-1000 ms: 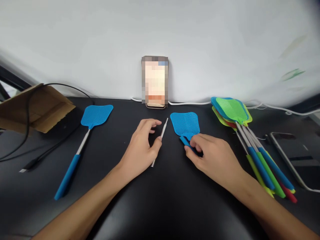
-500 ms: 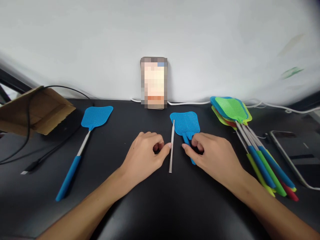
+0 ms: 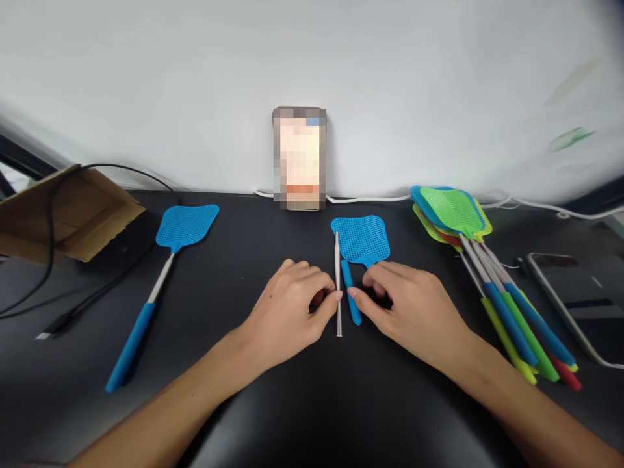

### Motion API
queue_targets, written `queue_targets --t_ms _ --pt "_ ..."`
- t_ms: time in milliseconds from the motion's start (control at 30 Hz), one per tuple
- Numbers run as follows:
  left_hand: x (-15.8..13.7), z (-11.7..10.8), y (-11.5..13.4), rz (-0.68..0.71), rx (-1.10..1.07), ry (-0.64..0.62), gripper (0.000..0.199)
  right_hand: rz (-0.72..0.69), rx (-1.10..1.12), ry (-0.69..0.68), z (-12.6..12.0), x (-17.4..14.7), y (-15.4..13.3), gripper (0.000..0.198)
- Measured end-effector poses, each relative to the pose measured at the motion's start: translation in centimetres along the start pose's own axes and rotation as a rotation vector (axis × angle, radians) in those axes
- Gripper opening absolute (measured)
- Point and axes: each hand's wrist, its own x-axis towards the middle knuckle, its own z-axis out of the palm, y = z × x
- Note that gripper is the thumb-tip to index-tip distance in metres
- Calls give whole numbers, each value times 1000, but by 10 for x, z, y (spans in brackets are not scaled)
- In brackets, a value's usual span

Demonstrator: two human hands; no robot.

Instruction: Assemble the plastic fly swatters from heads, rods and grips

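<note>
A thin silver metal rod (image 3: 337,260) lies on the black table, its upper end touching the left edge of a blue flyswatter head (image 3: 363,237). My left hand (image 3: 295,302) has thumb and curled index finger pinched at the rod's middle. Just right of the rod is a loose blue handle sleeve (image 3: 355,312), slightly slanted. My right hand (image 3: 414,299) touches this sleeve with the thumb tip; its other fingers are bent and apart from the thumb, by the short neck of the flyswatter head, which they partly cover.
An assembled blue flyswatter (image 3: 156,286) lies on the left, near an open cardboard box (image 3: 73,221) and a black cable (image 3: 58,322). At right are a pile of coloured flyswatters (image 3: 487,266) and a dark phone (image 3: 575,305). Another phone (image 3: 299,156), its screen blurred, leans against the wall.
The blue sleeve has shifted left and now lies closer beside the rod. My left hand has moved slightly right, and the rod's lower end has swung right. My right hand has edged left.
</note>
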Motion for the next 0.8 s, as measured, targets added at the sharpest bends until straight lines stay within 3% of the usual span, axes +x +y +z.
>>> queue_targets --t_ms 367,667,800 --pt "0 2 0 21 22 -2 17 -32 -15 1 -2 -1 0 20" --pt "-1 3 3 -106 56 22 12 -74 -32 -27 -2 -3 -1 14" --pt "0 2 4 -121 162 69 35 -135 -31 -42 -1 -4 -2 11"
